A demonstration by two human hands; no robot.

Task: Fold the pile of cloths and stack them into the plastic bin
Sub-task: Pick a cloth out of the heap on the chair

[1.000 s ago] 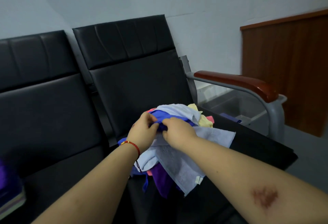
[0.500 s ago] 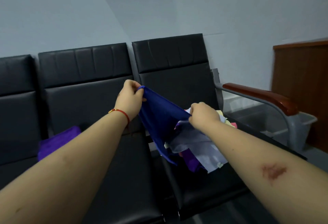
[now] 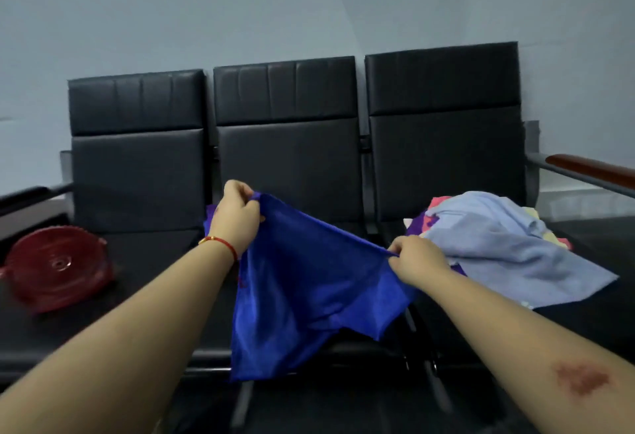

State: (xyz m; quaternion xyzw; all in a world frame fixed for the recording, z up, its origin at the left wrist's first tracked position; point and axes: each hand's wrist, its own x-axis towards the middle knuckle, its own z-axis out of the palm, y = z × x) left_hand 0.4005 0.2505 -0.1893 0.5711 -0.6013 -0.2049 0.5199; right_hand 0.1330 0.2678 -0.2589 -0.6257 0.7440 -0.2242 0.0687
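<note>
Left hand: the left hand [image 3: 237, 213] pinches the upper left corner of a royal-blue smooth fabric cloth [image 3: 309, 282], fingers curled over the edge, raised above the middle seat; a thin red cord bracelet with a gold bead [image 3: 221, 243] circles its wrist.
Right hand: the right hand [image 3: 417, 262] pinches the cloth's other top corner, lower and to the right, near the heap.
Blue cloth: stretched between both hands, its top edge slopes down toward the right hand; the rest hangs loose in front of the middle seat.
Pile: a heap of mixed cloths [image 3: 498, 244] lies on the right seat, a pale blue one on top, with purple, pink and yellow pieces showing beneath.
Seats: a row of three black padded leather chairs [image 3: 285, 145] stands against a grey wall; a brown wooden armrest [image 3: 591, 169] ends the right side.
Left seat: a round dark-red ribbed plastic basket [image 3: 58, 267] rests there.
</note>
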